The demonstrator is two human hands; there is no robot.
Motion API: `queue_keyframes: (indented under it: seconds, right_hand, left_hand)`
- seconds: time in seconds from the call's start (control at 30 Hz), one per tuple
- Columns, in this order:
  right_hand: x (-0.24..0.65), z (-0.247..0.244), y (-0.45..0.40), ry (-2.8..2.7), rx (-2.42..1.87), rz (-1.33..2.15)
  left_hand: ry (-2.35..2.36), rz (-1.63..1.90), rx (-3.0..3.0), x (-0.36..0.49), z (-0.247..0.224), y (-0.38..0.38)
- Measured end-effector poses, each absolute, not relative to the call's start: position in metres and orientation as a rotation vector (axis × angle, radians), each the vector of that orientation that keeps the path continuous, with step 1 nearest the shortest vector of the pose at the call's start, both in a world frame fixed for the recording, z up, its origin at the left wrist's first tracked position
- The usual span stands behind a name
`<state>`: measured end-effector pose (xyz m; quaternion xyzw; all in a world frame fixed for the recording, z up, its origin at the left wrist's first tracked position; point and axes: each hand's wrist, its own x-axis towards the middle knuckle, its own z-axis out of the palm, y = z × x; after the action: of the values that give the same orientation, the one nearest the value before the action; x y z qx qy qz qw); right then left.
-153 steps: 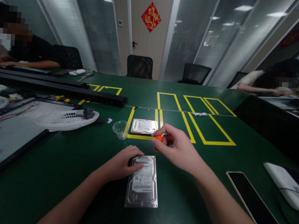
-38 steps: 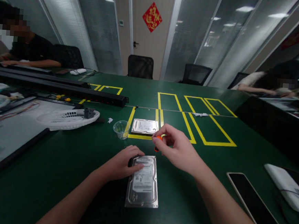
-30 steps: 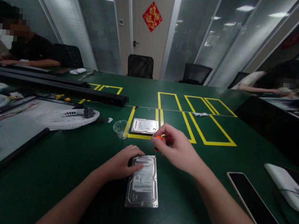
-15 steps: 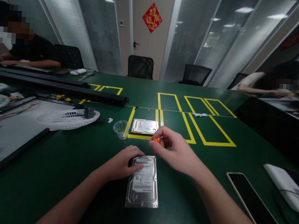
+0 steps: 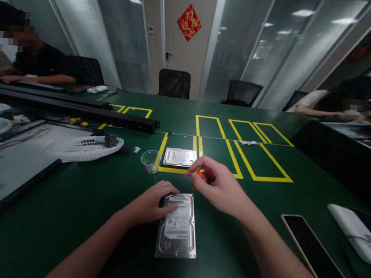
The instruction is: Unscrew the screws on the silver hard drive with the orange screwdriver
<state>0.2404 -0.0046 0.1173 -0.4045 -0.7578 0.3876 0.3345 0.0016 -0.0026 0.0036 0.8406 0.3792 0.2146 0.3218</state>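
A silver hard drive (image 5: 178,235) with a white label lies flat on the green table in front of me. My left hand (image 5: 158,201) holds its far left corner, the thumb across the label and the fingers around the edge. In my right hand (image 5: 212,182), thumb and fingers close on a small screwdriver (image 5: 198,174) with an orange handle. The screwdriver stands over the drive's far right corner; its tip is too small to make out clearly. A second hard drive (image 5: 179,156) lies beyond my hands, inside yellow tape. Beside it stands a clear plastic cup (image 5: 150,161).
On the right lie a phone (image 5: 319,256) and a white device (image 5: 358,234) with a cable. A white racket-like frame (image 5: 85,146) and long black bars (image 5: 126,119) occupy the left. People sit at both far sides.
The fingers of my right hand have shifted around the screwdriver handle, and more of its orange shows. My left hand and the hard drive have stayed in place.
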Motion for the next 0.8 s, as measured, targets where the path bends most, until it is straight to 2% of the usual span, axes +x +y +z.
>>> queue_keyframes:
  seconds: [0.17, 0.37, 0.8]
  right_hand:
    - [0.2396, 0.1166, -0.0048, -1.938, -1.036, 1.056]
    - [0.2403, 0.1164, -0.0045, -2.007, -1.103, 0.951]
    - [0.2391, 0.1162, -0.0037, -1.994, -1.082, 1.034]
  left_hand:
    - [0.989, 0.571, 2.212, 0.0016, 0.0037, -0.0027]
    - [0.989, 0.563, 2.207, 0.0014, 0.0056, -0.0029]
    - [0.980, 0.568, 2.210, 0.0017, 0.0073, -0.0028]
